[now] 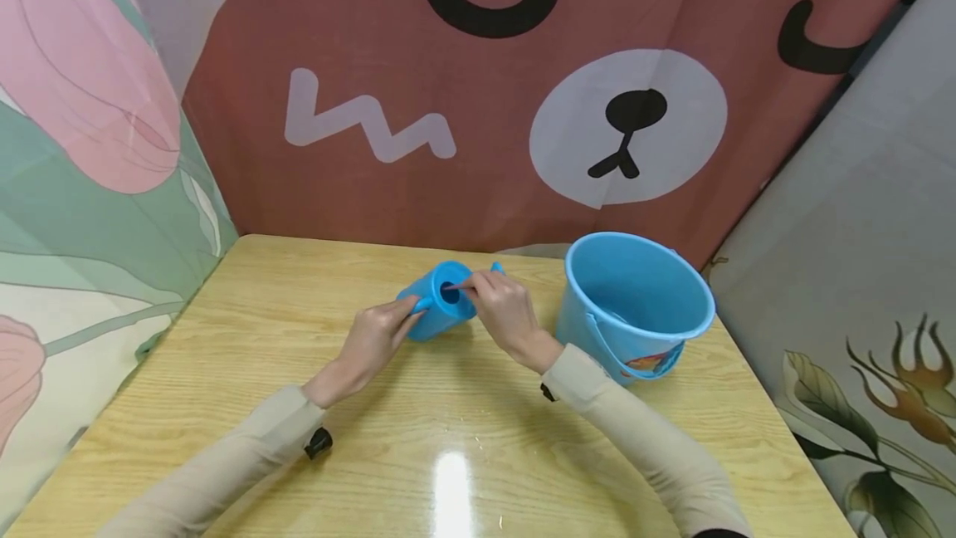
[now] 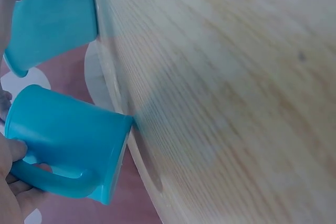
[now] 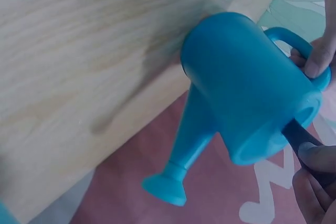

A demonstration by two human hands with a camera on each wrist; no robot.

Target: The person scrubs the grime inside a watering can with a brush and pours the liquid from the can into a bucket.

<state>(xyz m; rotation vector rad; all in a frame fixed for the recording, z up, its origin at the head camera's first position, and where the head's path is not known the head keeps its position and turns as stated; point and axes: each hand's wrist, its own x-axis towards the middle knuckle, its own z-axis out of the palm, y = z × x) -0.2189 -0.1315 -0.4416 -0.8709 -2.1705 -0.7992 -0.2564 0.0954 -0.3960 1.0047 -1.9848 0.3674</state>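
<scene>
A blue watering can (image 1: 436, 324) is tilted over the wooden table, its round opening turned toward me. My left hand (image 1: 368, 345) grips it by the handle (image 2: 58, 182), thumb on top. In the right wrist view its spout (image 3: 184, 150) points away from the handle side. My right hand (image 1: 509, 315) pinches a dark, narrow, flat piece (image 3: 300, 136), whose far end goes into the opening. That end is hidden inside the can, and the piece's kind cannot be made out.
A blue bucket (image 1: 573, 326) with a lowered handle stands on the table (image 1: 314, 289) to the right, close to my right forearm. Behind the table hangs a brown cloth with a bear face (image 1: 493, 189). Printed cloths hang at both sides.
</scene>
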